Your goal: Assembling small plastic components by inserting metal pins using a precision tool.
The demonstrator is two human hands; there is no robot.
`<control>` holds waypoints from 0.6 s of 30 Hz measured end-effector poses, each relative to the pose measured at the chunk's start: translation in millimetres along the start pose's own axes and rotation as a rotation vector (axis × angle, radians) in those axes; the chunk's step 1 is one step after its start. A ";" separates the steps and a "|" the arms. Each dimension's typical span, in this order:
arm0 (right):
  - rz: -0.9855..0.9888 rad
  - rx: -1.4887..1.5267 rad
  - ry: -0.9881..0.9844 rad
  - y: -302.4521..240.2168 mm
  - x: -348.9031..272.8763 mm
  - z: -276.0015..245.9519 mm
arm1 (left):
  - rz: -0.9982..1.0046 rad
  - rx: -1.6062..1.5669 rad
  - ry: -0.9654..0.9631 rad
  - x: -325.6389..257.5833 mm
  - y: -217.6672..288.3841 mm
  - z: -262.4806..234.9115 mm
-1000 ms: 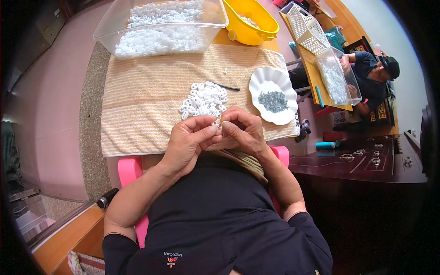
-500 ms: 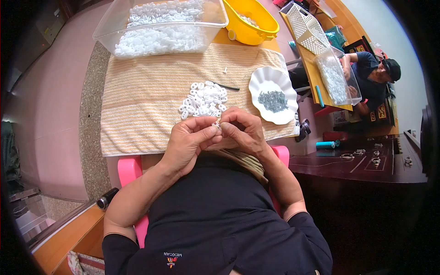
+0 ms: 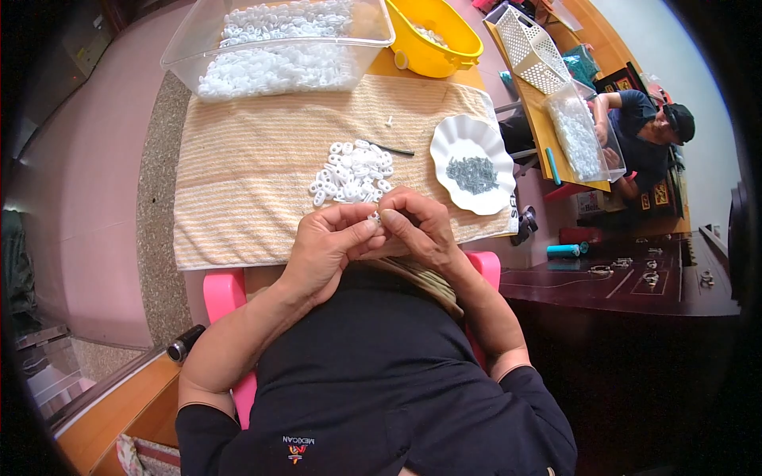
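Observation:
My left hand point(image 3: 337, 244) pinches a small white plastic piece point(image 3: 375, 216) between thumb and forefinger, near the towel's front edge. Against the same piece, the thumb and forefinger of my right hand point(image 3: 418, 228) are pressed together; the fingers cover most of it. Just beyond my fingertips lies a pile of white oval plastic pieces with holes point(image 3: 353, 170) on a striped beige towel point(image 3: 238, 174). A thin dark stick point(image 3: 395, 151) rests at the pile's far right. On the right, a white scalloped dish point(image 3: 468, 135) holds many small grey metallic-looking parts point(image 3: 474, 175).
A clear bin point(image 3: 278, 47) full of white pieces stands at the back, beside a yellow tub point(image 3: 444, 59). One small white part point(image 3: 389, 121) lies alone on the towel. At right, another person point(image 3: 643, 127) works over a second clear bin point(image 3: 575, 139).
My fingers have shifted very slightly around the small piece, and both hands stay pressed together at the same spot. Nothing else has visibly moved.

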State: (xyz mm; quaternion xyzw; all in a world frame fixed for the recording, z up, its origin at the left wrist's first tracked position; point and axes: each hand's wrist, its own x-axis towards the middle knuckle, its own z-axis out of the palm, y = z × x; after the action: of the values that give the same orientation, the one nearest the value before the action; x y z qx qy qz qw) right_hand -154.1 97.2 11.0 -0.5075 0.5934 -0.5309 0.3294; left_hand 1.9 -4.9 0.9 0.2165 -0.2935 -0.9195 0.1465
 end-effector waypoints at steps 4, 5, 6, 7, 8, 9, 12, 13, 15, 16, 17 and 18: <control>0.042 0.003 0.007 -3.2 0.0 1.2 | 0.014 -0.007 0.003 0.7 -1.3 0.3; 0.046 0.012 0.009 -2.3 0.1 1.5 | 0.013 -0.007 0.003 1.0 -1.4 -0.1; 0.051 0.021 0.012 -1.2 0.2 1.8 | 0.015 -0.012 0.000 1.4 -1.5 -0.7; 0.049 0.021 0.011 -0.9 -0.3 1.9 | 0.020 -0.015 -0.004 0.8 -1.3 -0.2; 0.046 0.028 0.013 -0.3 -0.8 2.0 | 0.022 -0.014 -0.004 0.2 -1.4 0.4; 0.043 0.035 0.014 0.0 -1.2 2.1 | 0.025 -0.016 0.000 -0.3 -1.5 1.0; 0.050 0.026 0.026 2.9 -0.9 2.8 | 0.024 -0.023 0.014 0.8 -1.8 0.4; 0.051 0.026 0.025 3.3 -1.1 3.6 | 0.023 -0.027 0.022 0.8 -2.1 0.2; 0.075 0.058 0.038 3.8 -1.5 5.2 | 0.025 -0.027 0.027 0.7 -2.7 0.3; 0.075 0.057 0.038 5.1 -1.9 5.3 | 0.027 -0.028 0.033 0.5 -2.9 0.4; 0.074 0.059 0.041 7.1 -2.4 5.3 | 0.027 -0.028 0.033 0.4 -3.1 0.5; 0.072 0.060 0.044 8.2 -2.8 5.3 | 0.027 -0.029 0.034 0.3 -3.2 0.6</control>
State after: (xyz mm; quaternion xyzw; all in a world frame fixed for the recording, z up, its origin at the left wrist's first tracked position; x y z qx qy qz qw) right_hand -150.4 97.6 1.5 -0.4640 0.6019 -0.5473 0.3504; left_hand 0.9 -2.2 -0.7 0.2258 -0.2806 -0.9179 0.1666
